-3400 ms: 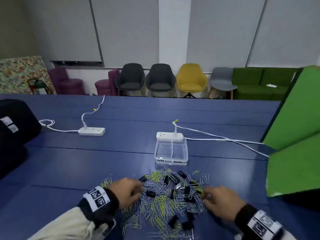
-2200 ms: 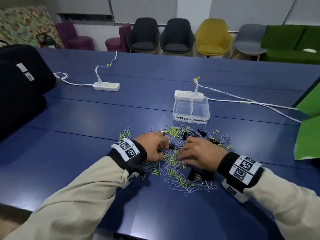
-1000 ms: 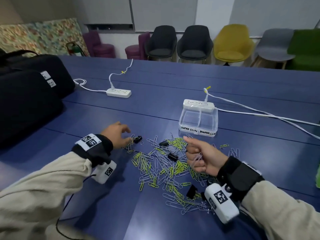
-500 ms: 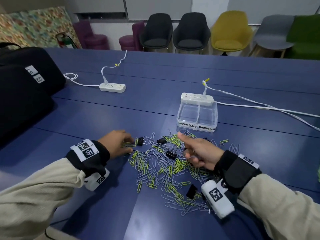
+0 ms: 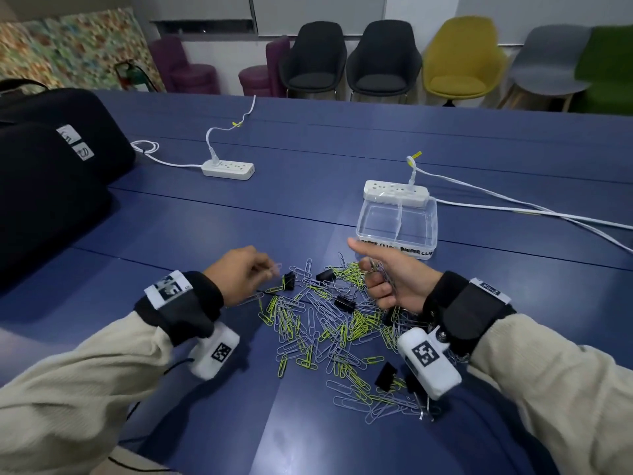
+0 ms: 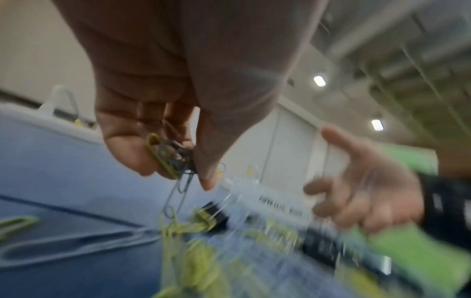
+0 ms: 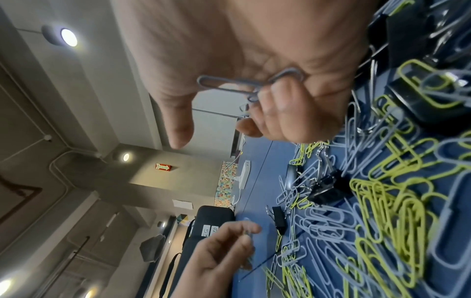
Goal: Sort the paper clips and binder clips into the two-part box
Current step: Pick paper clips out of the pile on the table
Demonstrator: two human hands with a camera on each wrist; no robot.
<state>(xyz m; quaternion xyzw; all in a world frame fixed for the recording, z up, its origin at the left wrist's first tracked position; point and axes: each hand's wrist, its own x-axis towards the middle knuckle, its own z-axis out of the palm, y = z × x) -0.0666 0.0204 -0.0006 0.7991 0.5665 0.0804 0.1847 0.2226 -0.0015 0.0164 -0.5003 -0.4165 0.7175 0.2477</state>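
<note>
A loose pile of grey and yellow-green paper clips (image 5: 325,320) lies on the blue table, with black binder clips (image 5: 344,302) scattered in it. My left hand (image 5: 270,269) is raised just over the pile's left edge and pinches a small bunch of paper clips (image 6: 173,159); one grey clip dangles from it. My right hand (image 5: 371,279) hovers over the pile's far right, thumb stuck out, fingers curled round grey paper clips (image 7: 242,84). The clear two-part box (image 5: 416,250) stands just beyond the right hand; both compartments look empty.
A white power strip (image 5: 395,190) touches the back of the box, and its cables (image 5: 513,210) run off to the right. A second strip (image 5: 227,169) lies far left. Black bags (image 5: 51,166) fill the table's left side. Chairs line the far edge.
Both hands came up out of the pile. The left went to the pile's left edge and lifted a few paper clips. The right keeps its clips and has drifted slightly toward the box.
</note>
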